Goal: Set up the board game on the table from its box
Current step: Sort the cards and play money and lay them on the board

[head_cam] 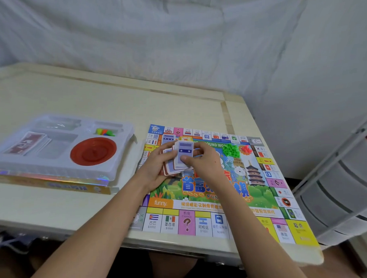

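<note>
Between the two hands sits a small stack of cards. The left hand curls under the stack and holds it. The right hand pinches the top card with its thumb and fingers, like it is about to deal it off.

Under both hands lies the game board, spread flat on the tabletop. It is bright, with flags and little squares all round its edge and a big cartoon picture in the middle. Just past the right hand, green houses and red pieces sit in little heaps on the board.

Well off beside the left hand is the white tray, resting on the yellow box. A red dish, some paper money and colourful pawns are in it.

So I think the job is partway done. The board is out, the cards need sorting, and the tray things need setting out.
</note>
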